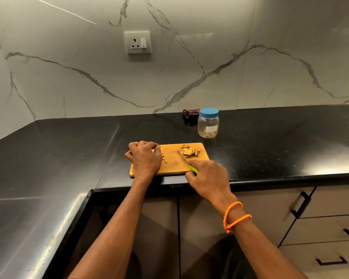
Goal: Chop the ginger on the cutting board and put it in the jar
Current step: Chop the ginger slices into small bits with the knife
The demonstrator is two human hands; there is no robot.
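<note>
A wooden cutting board (173,164) lies on the black counter near its front edge. Chopped ginger pieces (189,151) are piled at the board's far right, and a few small bits (164,158) lie near its left side. My right hand (208,174) grips a green-handled knife (184,159), its blade pointing toward the pile. My left hand (144,158) rests on the board's left end with fingers curled; whether it holds ginger is hidden. A clear plastic jar (208,125) with a blue lid on stands behind the board to the right.
A dark crumpled cloth (190,114) lies behind the jar by the marble wall. A wall socket (137,42) sits above. The black counter (270,141) bends round a corner on the left. Drawers with black handles (300,204) are below right.
</note>
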